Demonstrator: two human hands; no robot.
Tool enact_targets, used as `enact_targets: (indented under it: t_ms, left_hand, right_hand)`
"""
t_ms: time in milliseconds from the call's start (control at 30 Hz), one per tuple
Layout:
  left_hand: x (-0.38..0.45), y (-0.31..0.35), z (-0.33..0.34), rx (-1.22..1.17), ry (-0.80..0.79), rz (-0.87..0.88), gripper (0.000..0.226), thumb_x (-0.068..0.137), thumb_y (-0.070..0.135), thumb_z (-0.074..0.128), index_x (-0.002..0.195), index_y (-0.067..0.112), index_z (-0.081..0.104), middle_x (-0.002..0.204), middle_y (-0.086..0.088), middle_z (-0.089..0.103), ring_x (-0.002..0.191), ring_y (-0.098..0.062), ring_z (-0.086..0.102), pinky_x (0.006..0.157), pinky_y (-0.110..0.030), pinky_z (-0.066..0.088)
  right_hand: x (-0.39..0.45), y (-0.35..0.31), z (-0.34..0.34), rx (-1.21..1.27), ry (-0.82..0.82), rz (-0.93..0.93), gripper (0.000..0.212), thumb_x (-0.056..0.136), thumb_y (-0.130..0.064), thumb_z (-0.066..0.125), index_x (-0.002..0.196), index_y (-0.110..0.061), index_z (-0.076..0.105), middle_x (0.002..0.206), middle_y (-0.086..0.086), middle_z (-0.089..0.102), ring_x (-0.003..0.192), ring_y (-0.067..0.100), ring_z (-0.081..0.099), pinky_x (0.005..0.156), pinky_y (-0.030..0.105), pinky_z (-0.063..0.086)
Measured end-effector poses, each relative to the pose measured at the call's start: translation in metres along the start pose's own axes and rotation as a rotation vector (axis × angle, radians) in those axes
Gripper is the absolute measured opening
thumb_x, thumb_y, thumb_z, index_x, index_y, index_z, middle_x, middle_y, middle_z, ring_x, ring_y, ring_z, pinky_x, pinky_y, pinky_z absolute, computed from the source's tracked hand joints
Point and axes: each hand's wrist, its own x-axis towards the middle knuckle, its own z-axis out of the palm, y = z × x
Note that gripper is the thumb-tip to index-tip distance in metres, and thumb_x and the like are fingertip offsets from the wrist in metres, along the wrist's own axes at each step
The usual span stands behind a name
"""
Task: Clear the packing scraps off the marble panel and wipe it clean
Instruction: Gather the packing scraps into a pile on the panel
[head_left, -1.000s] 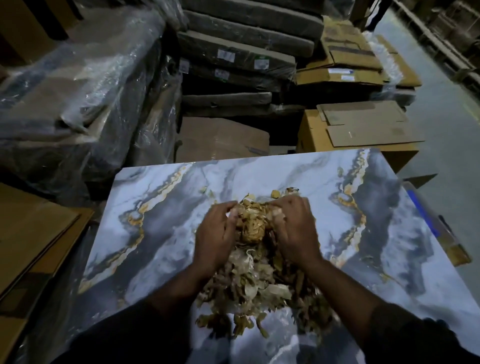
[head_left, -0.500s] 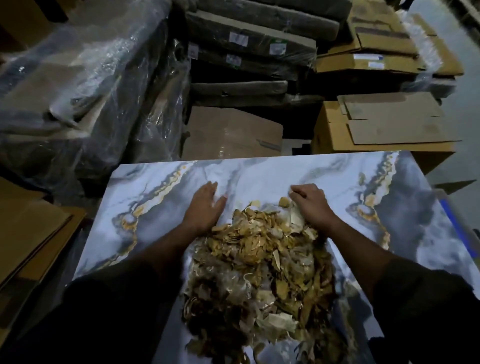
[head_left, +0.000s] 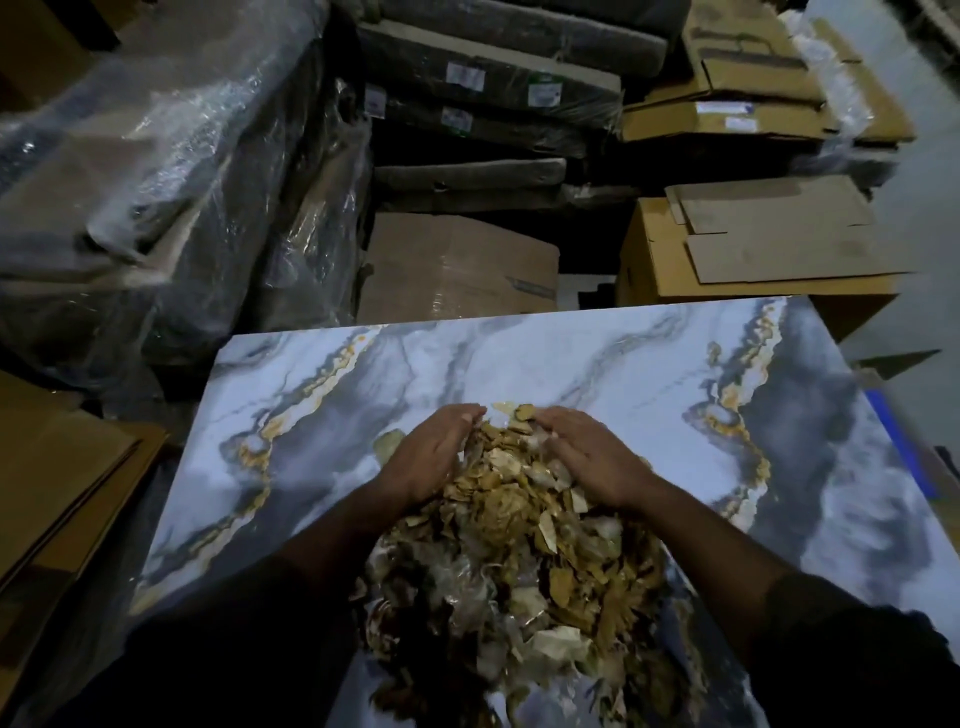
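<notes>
A heap of tan and whitish packing scraps (head_left: 519, 561) lies on the white, grey and gold marble panel (head_left: 571, 358), stretching from the panel's middle toward its near edge. My left hand (head_left: 436, 452) presses against the far left side of the heap with straight fingers. My right hand (head_left: 587, 452) presses against the far right side, fingers also straight. The fingertips of both hands nearly meet at the heap's far end. Neither hand grips anything.
Beyond the panel stand cardboard boxes (head_left: 727, 254), a taped carton (head_left: 457, 270) and stacked wrapped slabs (head_left: 488, 83). Plastic-wrapped bundles (head_left: 156, 182) fill the left. Flat cardboard sheets (head_left: 57, 478) lie at the panel's left side. A bare concrete floor (head_left: 924, 218) runs along the right.
My hands had spread apart onto the panel at the heap's far corners; now they have come together again around the heap's far end, drawing scraps toward me.
</notes>
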Motion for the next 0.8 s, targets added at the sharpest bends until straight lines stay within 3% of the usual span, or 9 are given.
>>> enact_targets:
  t_ms: [100, 233, 367, 433, 500, 600, 700, 800]
  left_hand:
    - [-0.004, -0.006, 0.011, 0.076, -0.056, 0.028, 0.062, 0.101, 0.051, 0.025, 0.148, 0.02, 0.051, 0.154, 0.0, 0.047, 0.144, -0.015, 0.038, 0.121, -0.032, 0.027]
    - [-0.011, -0.001, 0.0, 0.015, 0.057, 0.064, 0.048, 0.106, 0.044, 0.034, 0.146, 0.025, 0.052, 0.148, 0.006, 0.051, 0.135, -0.007, 0.045, 0.11, -0.024, 0.035]
    - [-0.019, -0.014, -0.033, -0.037, 0.242, 0.07, 0.052, 0.103, 0.04, 0.032, 0.144, 0.018, 0.055, 0.148, 0.004, 0.052, 0.138, -0.006, 0.043, 0.118, -0.028, 0.032]
    - [-0.026, -0.031, -0.039, 0.025, 0.229, 0.049, 0.059, 0.102, 0.05, 0.029, 0.145, 0.018, 0.054, 0.152, 0.005, 0.047, 0.147, -0.011, 0.032, 0.124, -0.033, 0.023]
    - [-0.039, -0.046, -0.034, -0.023, 0.169, -0.02, 0.061, 0.101, 0.065, 0.027, 0.144, 0.032, 0.055, 0.155, 0.007, 0.046, 0.15, -0.014, 0.031, 0.125, -0.043, 0.023]
    - [-0.067, -0.047, -0.018, -0.158, 0.096, -0.055, 0.067, 0.092, 0.085, 0.018, 0.14, 0.052, 0.051, 0.158, 0.012, 0.041, 0.149, -0.013, 0.032, 0.125, -0.05, 0.023]
    - [-0.085, -0.032, -0.001, -0.141, 0.103, -0.029, 0.095, 0.081, 0.094, 0.015, 0.148, 0.035, 0.047, 0.159, 0.005, 0.039, 0.15, -0.013, 0.027, 0.126, -0.049, 0.02]
    - [-0.091, -0.029, 0.016, -0.007, 0.142, 0.022, 0.093, 0.084, 0.091, 0.023, 0.15, 0.028, 0.045, 0.156, 0.0, 0.043, 0.148, -0.017, 0.03, 0.123, -0.051, 0.024]
  right_hand:
    - [-0.003, -0.001, 0.018, -0.107, 0.012, -0.059, 0.075, 0.093, -0.061, 0.025, 0.152, -0.019, 0.046, 0.158, 0.002, 0.043, 0.148, 0.018, 0.034, 0.122, 0.036, 0.022]
    - [-0.016, -0.01, 0.011, 0.154, 0.065, -0.013, 0.065, 0.103, -0.058, 0.037, 0.16, -0.031, 0.024, 0.162, -0.011, 0.03, 0.146, 0.005, 0.029, 0.118, 0.031, 0.026]
    - [-0.042, 0.011, 0.0, 0.238, 0.218, 0.118, 0.066, 0.1, -0.063, 0.035, 0.157, -0.029, 0.034, 0.16, -0.01, 0.034, 0.144, 0.004, 0.03, 0.117, 0.028, 0.023]
    - [-0.057, 0.024, 0.007, 0.195, 0.241, 0.142, 0.071, 0.096, -0.073, 0.03, 0.154, -0.032, 0.038, 0.16, -0.008, 0.037, 0.148, 0.01, 0.031, 0.123, 0.038, 0.021]
    - [-0.069, 0.031, 0.022, 0.132, 0.258, 0.135, 0.077, 0.089, -0.083, 0.023, 0.152, -0.04, 0.036, 0.16, -0.009, 0.037, 0.15, 0.011, 0.028, 0.126, 0.046, 0.014]
    - [-0.074, 0.024, 0.044, 0.109, 0.316, 0.119, 0.079, 0.089, -0.084, 0.019, 0.154, -0.04, 0.034, 0.162, -0.009, 0.035, 0.151, 0.01, 0.027, 0.127, 0.044, 0.006]
    - [-0.074, 0.01, 0.062, 0.039, 0.37, 0.135, 0.076, 0.093, -0.076, 0.021, 0.156, -0.036, 0.033, 0.162, -0.008, 0.035, 0.151, 0.01, 0.025, 0.126, 0.042, 0.002]
    - [-0.073, -0.001, 0.072, -0.027, 0.398, 0.158, 0.075, 0.095, -0.073, 0.019, 0.157, -0.033, 0.031, 0.163, -0.007, 0.033, 0.153, 0.009, 0.021, 0.127, 0.044, 0.0]
